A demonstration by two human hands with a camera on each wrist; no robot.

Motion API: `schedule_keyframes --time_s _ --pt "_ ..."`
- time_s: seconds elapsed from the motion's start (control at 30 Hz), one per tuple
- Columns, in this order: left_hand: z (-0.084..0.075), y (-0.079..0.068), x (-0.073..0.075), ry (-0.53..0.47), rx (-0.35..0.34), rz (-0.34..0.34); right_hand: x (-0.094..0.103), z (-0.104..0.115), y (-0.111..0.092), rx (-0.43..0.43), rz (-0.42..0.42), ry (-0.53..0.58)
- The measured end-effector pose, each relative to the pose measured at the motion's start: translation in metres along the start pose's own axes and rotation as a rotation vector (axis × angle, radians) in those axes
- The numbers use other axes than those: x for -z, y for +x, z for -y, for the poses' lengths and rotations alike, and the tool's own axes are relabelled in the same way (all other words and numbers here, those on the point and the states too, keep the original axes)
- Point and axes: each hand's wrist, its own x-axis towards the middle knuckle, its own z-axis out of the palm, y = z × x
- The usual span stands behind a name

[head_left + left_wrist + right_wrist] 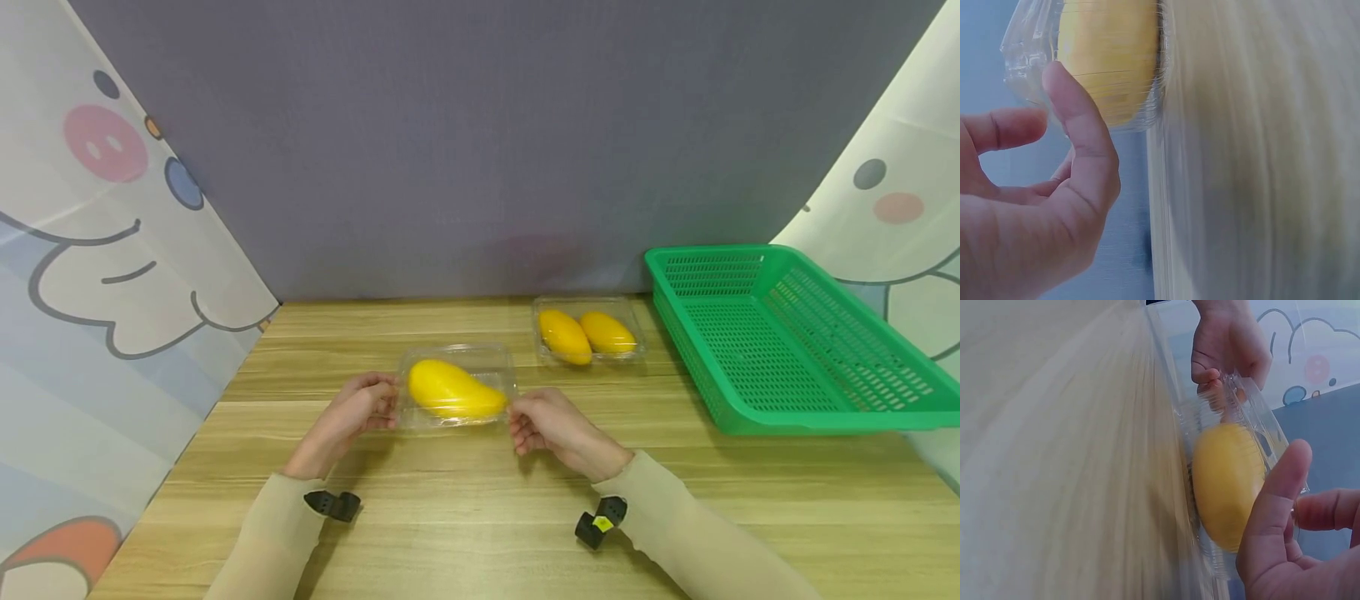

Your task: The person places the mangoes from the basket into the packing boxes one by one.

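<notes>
A clear plastic clamshell box (487, 358) with one yellow mango (450, 390) in it lies near the middle of the wooden table. At its left side, my left hand (358, 406) pinches the rim between thumb and fingers; in the left wrist view the fingertips (1057, 78) lie against the clear plastic. My right hand (555, 427) grips the rim at the right front corner, close to the mango's narrow end. Seen from the right wrist, the thumb and a finger (1275, 506) meet at the box's edge, and the left hand (1232, 347) holds the far end.
Behind and to the right stands another clear plastic box (588, 304) with two yellow mangoes (564, 337). A green slotted basket (720, 392) occupies the table's right side. A grey panel (480, 167) rises along the back edge, with cartoon-printed cloth (150, 275) at both sides.
</notes>
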Motion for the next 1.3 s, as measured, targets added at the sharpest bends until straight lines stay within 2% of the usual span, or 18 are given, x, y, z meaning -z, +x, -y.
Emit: schedule_keyframes --time_s 0.27,0.67,1.3 --pt "-0.001 -0.002 0.0 0.031 -0.015 0.042 0.001 0.002 0.004 -0.012 -0.058 0.001" --pt "0.001 -0.003 -0.001 0.023 -0.002 0.12 0.002 0.003 0.008 -0.001 -0.072 0.023" --pt "0.0 -0.001 -0.009 0.055 -0.011 0.103 0.003 0.004 0.011 0.008 -0.08 -0.045"
